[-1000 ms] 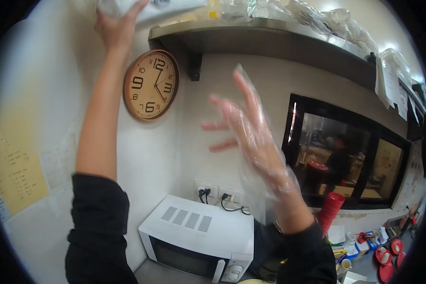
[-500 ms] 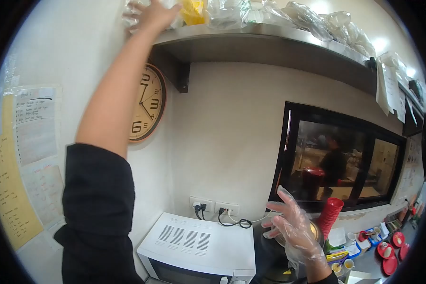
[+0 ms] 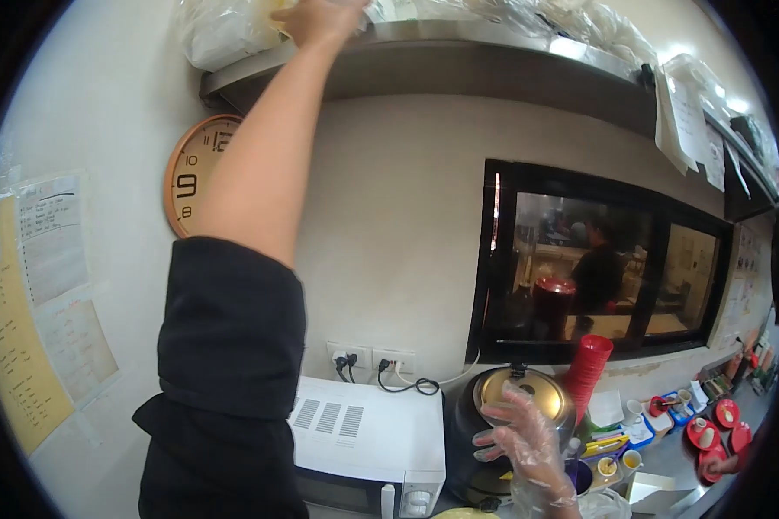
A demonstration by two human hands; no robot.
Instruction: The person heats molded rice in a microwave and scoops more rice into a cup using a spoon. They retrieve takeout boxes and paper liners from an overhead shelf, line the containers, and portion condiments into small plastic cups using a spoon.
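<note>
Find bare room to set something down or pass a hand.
Set down: microwave top, between its vents and right edge. Pass: before the bare wall between left forearm and window, under shelf, above outlets. Crowded: shelf, with bags; counter, with cups and red plates.

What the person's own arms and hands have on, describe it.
A loose black sleeve covers part of the left arm; the rest, and what shows of the left hand, looks bare. The right hand wears a clear, wrinkled plastic glove.
</note>
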